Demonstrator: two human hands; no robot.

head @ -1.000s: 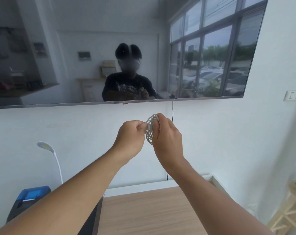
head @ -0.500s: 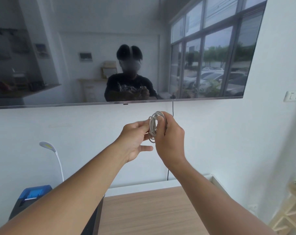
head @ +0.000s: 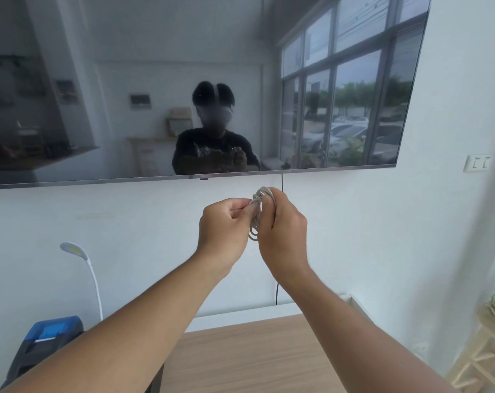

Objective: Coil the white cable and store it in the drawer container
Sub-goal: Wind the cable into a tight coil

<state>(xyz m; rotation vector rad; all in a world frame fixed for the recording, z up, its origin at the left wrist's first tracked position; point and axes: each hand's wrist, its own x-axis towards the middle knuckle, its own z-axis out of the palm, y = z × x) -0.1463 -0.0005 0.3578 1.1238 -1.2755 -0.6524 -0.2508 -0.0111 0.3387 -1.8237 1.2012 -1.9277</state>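
Note:
The white cable (head: 256, 215) is wound into a small coil of several loops, held upright in front of the wall below the screen. My right hand (head: 283, 225) wraps around the coil's right side, with loops showing above and below its fingers. My left hand (head: 225, 225) is closed and pinches the coil's left edge between thumb and fingertips. Both arms reach forward at chest height. No drawer container is in view.
A large dark screen (head: 184, 89) hangs on the white wall, a black cord (head: 277, 290) dropping from it. Below is a wooden desk top (head: 254, 355). A white lamp (head: 79, 253) and blue-black printer (head: 45, 341) stand at left; a wooden shelf (head: 484, 355) at right.
My left hand, which had its fingers spread half a second ago, has closed again onto the coil's left edge. The coil stays at the same height in my right hand.

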